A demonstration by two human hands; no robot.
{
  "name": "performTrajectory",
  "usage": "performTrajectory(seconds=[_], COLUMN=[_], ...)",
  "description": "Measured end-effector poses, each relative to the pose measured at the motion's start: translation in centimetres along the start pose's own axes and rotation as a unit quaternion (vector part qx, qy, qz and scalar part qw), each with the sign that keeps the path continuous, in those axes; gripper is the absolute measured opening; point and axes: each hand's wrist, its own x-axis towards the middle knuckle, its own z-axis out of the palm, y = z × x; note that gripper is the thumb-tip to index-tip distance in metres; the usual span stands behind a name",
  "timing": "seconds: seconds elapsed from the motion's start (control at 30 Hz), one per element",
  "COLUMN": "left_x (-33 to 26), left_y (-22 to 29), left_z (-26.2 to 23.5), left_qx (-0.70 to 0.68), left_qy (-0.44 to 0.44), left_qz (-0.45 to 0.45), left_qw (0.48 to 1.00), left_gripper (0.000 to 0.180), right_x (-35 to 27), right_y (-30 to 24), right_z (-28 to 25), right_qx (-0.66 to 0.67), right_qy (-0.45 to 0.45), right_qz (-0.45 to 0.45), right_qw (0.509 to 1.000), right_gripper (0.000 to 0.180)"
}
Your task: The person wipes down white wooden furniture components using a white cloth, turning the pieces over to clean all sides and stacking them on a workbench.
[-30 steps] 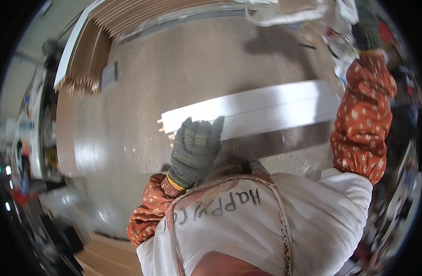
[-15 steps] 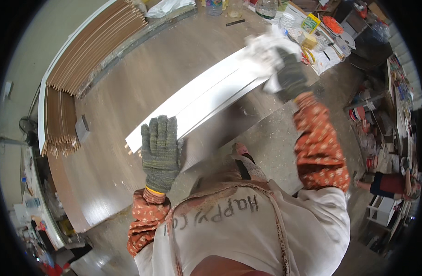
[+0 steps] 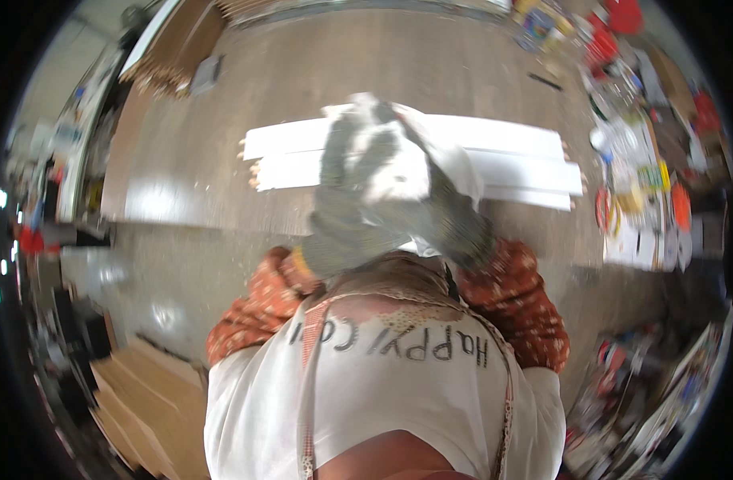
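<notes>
Both my hands wear grey knit gloves and meet close in front of my chest. My left hand [image 3: 342, 200] has its fingers raised against a crumpled white cloth [image 3: 402, 164]. My right hand [image 3: 456, 220] grips the same cloth from the right. The picture is blurred here, so the exact finger hold is unclear. Behind the hands, long white boards [image 3: 518, 140] lie side by side across the brown worktable [image 3: 222, 96], their dowelled ends at the left [image 3: 258, 160]. My orange patterned sleeves and white apron fill the lower middle.
A stack of thin wooden slats [image 3: 178, 52] leans at the table's far left corner. Tools, bottles and coloured packets [image 3: 638, 152] crowd the right side. Flat brown panels [image 3: 142, 408] are piled on the floor at the lower left.
My right hand has come back from the boards' far end with the white cloth. My left hand has lifted off the table, and both hands now meet on the cloth.
</notes>
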Motion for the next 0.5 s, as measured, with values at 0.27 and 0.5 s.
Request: performTrajectory(seconds=[0.27,0.5], left_x=[1.4,-7.2], left_y=[-1.0,-3.8], left_z=[5.1,-6.0], left_qx=[0.3,0.539], left_qy=[-0.021,-0.018], left_qz=[0.025,-0.007], left_qw=[0.953,0.842], left_gripper=[0.046,0.061], right_x=[-2.2,-4.4], right_y=[-2.0,-0.2], right_z=[-12.3,-13.0], right_qx=[-0.602,-0.664], right_qy=[-0.155,-0.163], right_qz=[-0.026,-0.123], right_qw=[0.783,0.719], right_gripper=[0.072,0.065])
